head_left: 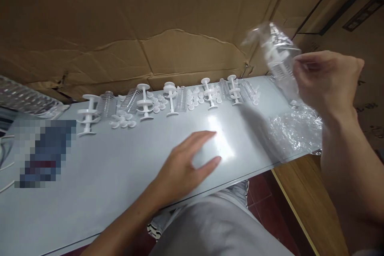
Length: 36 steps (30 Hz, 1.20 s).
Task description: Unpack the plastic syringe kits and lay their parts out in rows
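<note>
My right hand [324, 76] is raised at the upper right, fingers pinched on a clear plastic bag [277, 46]. Inside the bag show a white plastic part and a ribbed clear piece, blurred by motion. Low over the light grey table [135, 156] is my left hand [189, 160], thumb and fingers apart, holding nothing. Beyond it stands a row of white spool-like plunger parts [146, 104], clear ribbed cylinders [181, 99] and small white caps [196, 98].
Crumpled clear plastic bags [295, 130] lie at the table's right end. A large cardboard box [135, 20] rises behind the row. At left are a stack of clear ribbed plastic [30, 94] and a pixelated dark item [48, 154].
</note>
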{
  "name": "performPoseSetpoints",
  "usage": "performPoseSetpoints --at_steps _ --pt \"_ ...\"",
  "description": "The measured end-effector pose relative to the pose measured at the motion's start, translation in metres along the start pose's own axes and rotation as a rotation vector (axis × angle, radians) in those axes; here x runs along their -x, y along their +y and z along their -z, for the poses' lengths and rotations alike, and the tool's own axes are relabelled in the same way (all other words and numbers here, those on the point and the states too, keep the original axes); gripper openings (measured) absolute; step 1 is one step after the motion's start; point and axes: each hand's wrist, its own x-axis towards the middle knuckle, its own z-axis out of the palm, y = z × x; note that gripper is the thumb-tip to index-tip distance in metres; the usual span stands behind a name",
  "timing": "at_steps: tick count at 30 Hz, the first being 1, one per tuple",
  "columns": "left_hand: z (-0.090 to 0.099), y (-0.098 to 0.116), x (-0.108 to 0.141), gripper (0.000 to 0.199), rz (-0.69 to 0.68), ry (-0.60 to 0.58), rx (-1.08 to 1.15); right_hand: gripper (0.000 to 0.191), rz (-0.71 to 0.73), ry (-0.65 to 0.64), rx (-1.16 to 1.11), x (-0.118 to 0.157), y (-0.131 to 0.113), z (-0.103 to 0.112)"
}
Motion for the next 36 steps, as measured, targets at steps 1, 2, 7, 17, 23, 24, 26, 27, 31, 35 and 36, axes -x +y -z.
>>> performPoseSetpoints --at_steps 1,2,7,17,23,24,26,27,31,35,36 --pt "0.010 -0.001 0.000 0.057 0.118 0.068 0.143 0.026 0.089 -0.015 -0.064 0.013 -0.021 0.006" --pt "0.019 -0.003 0.001 0.064 0.233 0.143 0.302 0.023 0.168 -0.030 -0.129 0.029 -0.042 0.010" --pt "0.050 -0.015 0.025 0.094 0.596 0.321 0.817 0.033 0.544 -0.329 -0.543 0.113 -0.111 -0.011" --pt "0.050 -0.042 0.063 0.051 0.677 0.299 0.745 0.042 0.716 -0.308 -0.543 0.157 -0.108 -0.058" --pt "0.053 -0.054 0.048 0.047 0.674 0.303 0.619 0.091 0.695 -0.469 -0.274 0.161 -0.119 -0.076" --pt "0.056 -0.056 0.046 0.045 0.676 0.345 0.572 0.089 0.694 -0.479 -0.251 0.161 -0.119 -0.081" --pt "0.061 -0.059 0.047 0.039 0.675 0.503 0.413 0.076 0.687 -0.465 -0.241 0.161 -0.117 -0.089" --pt "0.064 -0.058 0.049 0.037 0.673 0.589 0.302 0.069 0.681 -0.449 -0.245 0.160 -0.116 -0.093" --pt "0.075 -0.047 0.057 0.029 0.507 0.596 -0.047 0.063 0.675 -0.407 -0.263 0.150 -0.108 -0.102" --pt "0.080 -0.039 0.053 0.005 0.217 0.296 -0.012 0.069 0.710 -0.402 -0.320 0.139 -0.106 -0.110" --pt "0.080 -0.039 0.050 0.009 0.210 0.233 0.014 0.071 0.719 -0.399 -0.340 0.138 -0.107 -0.111"
